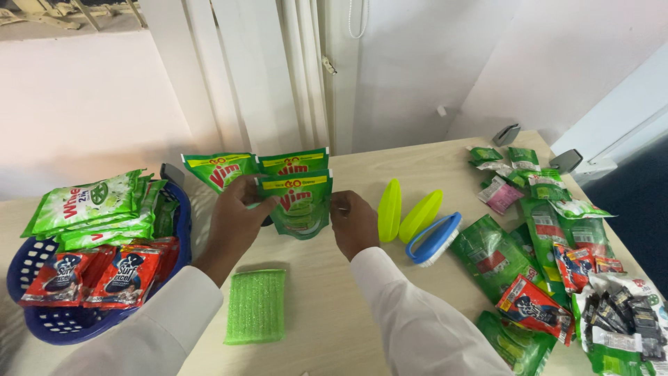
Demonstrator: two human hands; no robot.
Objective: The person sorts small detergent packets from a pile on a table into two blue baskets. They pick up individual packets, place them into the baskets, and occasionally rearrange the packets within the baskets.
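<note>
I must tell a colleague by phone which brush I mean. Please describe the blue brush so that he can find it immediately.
Start at the pale wooden table and look just right of the person's right hand. Beside two yellow-green brushes lies the blue brush, near the heap of green sachets. It alone is blue, with a white underside and an open loop handle.

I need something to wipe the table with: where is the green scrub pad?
The green scrub pad lies flat on the table, low in the head view between the two sleeves, just below the left hand.
</note>
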